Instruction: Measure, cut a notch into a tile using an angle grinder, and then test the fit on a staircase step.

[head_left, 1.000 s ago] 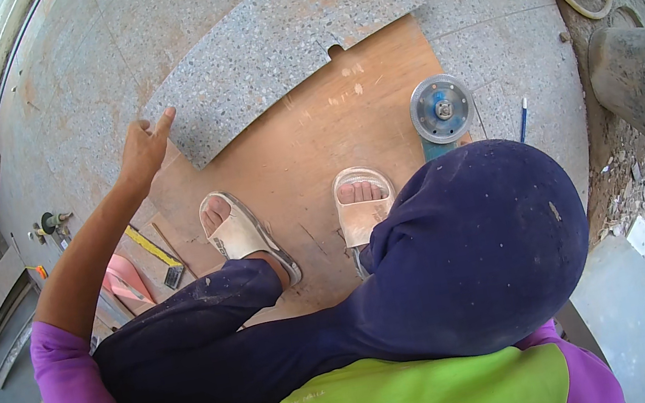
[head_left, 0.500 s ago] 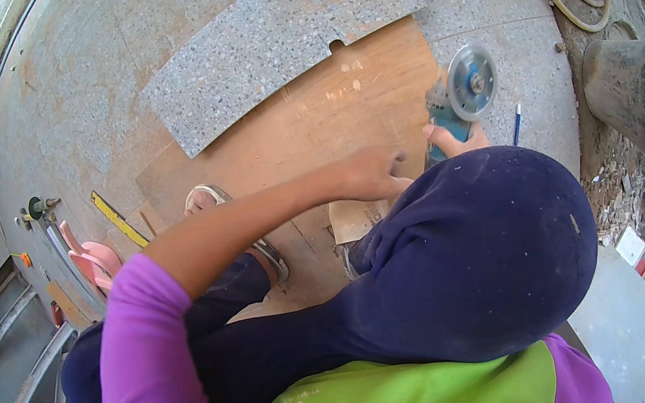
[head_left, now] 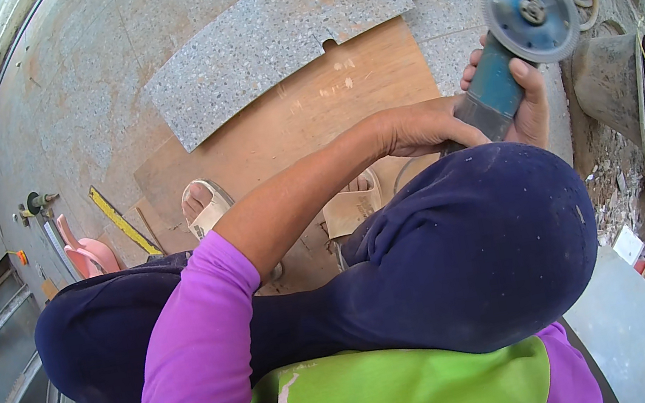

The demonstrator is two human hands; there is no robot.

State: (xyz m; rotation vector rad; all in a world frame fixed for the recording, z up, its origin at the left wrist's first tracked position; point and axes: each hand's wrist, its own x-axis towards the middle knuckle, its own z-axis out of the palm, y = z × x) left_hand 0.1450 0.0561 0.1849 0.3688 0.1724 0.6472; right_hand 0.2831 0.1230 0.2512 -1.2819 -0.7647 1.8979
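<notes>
Above my right knee I hold a teal and grey angle grinder (head_left: pixel 493 81), its round disc (head_left: pixel 527 3) up and facing me. My right hand (head_left: pixel 526 101) wraps round the body, thumb and fingers showing either side. My left hand (head_left: pixel 439 126) reaches across and grips the lower end, partly hidden behind the knee. A curved speckled terrazzo piece (head_left: pixel 269 43), notched in its lower edge, lies on a plywood sheet (head_left: pixel 286 139) in front of my sandalled feet.
A pink plastic object (head_left: pixel 92 255), yellow ruler-like strip (head_left: pixel 117 212) and small tools (head_left: pixel 36 202) lie at the left, beside metal framing. At the right are a hose (head_left: pixel 590 3), dirty buckets (head_left: pixel 613 85), rubble and a pale flat panel (head_left: pixel 624 321).
My left hand has left the terrazzo piece and moved right to grip the grinder. My right hand has lifted the grinder from the board, up and to the right.
</notes>
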